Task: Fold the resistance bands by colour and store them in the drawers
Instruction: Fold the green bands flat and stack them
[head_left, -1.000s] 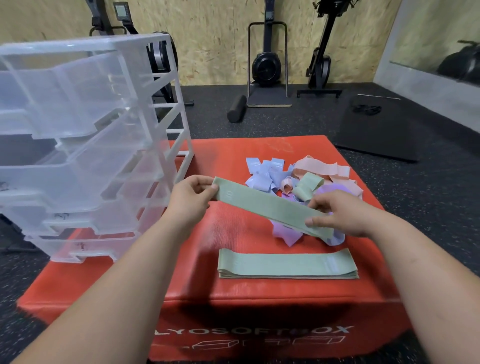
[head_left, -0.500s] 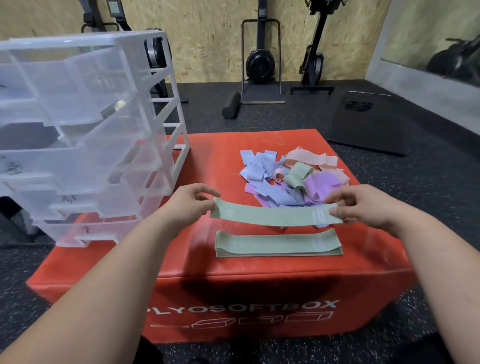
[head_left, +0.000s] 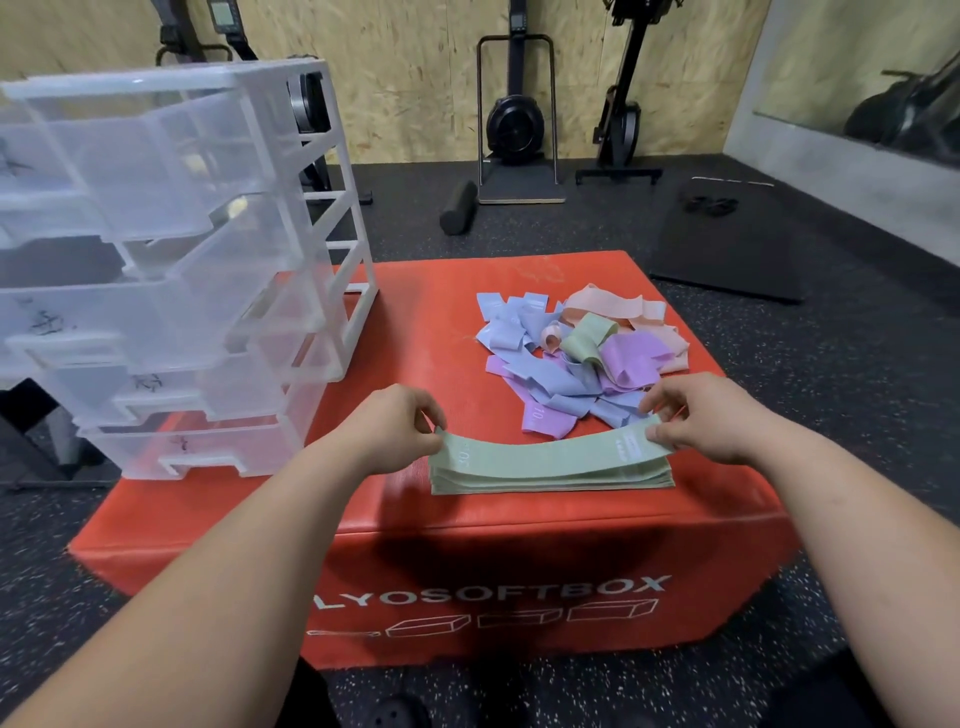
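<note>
Bands were the soft part of this job, and everything sat on the red box (head_left: 519, 525). At its left edge stood the clear drawers (head_left: 171, 291), several pulled partly out and showing nothing inside as far as the plastic let one see.

Just right of them, the left hand (head_left: 400, 431) pinched the left end of a green band (head_left: 545, 451) between thumb and fingertips. That band lay along the top of the green stack (head_left: 550, 475), near the front edge of the box, its middle sagging onto the layers below while both ends were held slightly up. The right hand (head_left: 696, 415) pinched the other end the same way, by the printed label.

Behind the stack, toward the back right corner, the loose pile (head_left: 576, 353) of blue, purple, pink and one green band lay tangled and overlapping.

Judging by the sag, the fabric was light, limp and probably stretchy, with a woven face that likely gripped rather than slid. It would not hold a shape, so a grip at both ends, as here, looked right for laying it flat. The stack would likely splay if lifted by one end; clamping it from both short sides, or from under and over, seemed safer for the move to a drawer.
</note>
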